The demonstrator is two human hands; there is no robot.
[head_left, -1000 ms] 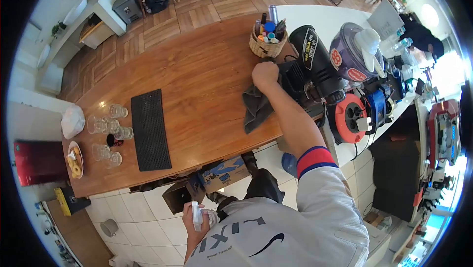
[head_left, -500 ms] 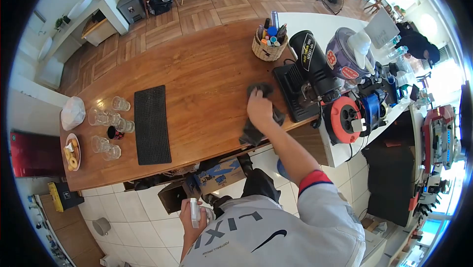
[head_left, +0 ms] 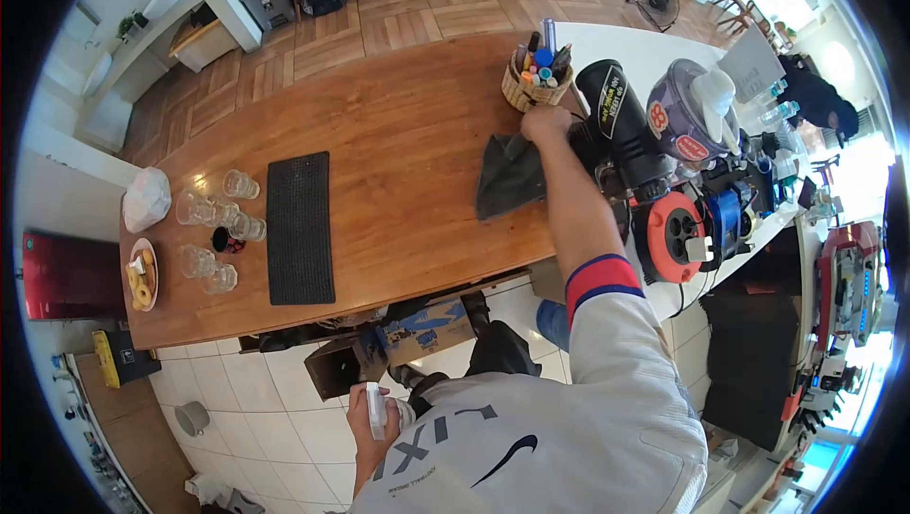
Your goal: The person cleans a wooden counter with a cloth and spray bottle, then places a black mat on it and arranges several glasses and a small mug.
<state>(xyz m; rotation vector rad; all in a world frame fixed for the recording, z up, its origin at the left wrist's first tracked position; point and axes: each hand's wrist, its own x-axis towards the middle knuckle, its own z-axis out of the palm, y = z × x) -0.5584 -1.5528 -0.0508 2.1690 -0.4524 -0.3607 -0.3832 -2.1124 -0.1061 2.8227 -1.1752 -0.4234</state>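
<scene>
My right hand (head_left: 547, 123) is on the wooden table beside the coffee grinder, its fingers closed on the upper corner of a dark grey cloth (head_left: 507, 182). The rest of the cloth lies spread on the wood below the hand. Just above my fingers stands a wicker basket (head_left: 531, 95) full of pens and markers. Low by my waist, my left hand (head_left: 365, 424) is wrapped round what looks like a spray bottle (head_left: 376, 410) with a white head; its body is mostly hidden.
A black rubber mat (head_left: 300, 229) lies on the table (head_left: 408, 144). Left of it stand several glasses (head_left: 197, 261), a plate of doughnuts (head_left: 142, 274) and a white plastic bag (head_left: 147, 199). A red cable reel (head_left: 673, 237) sits on the white counter at right. Another person (head_left: 820, 101) is behind it.
My right hand has moved up and right across the table to beside the basket, drawing the cloth's corner along; the cloth lies flatter. My left hand stays at my waist.
</scene>
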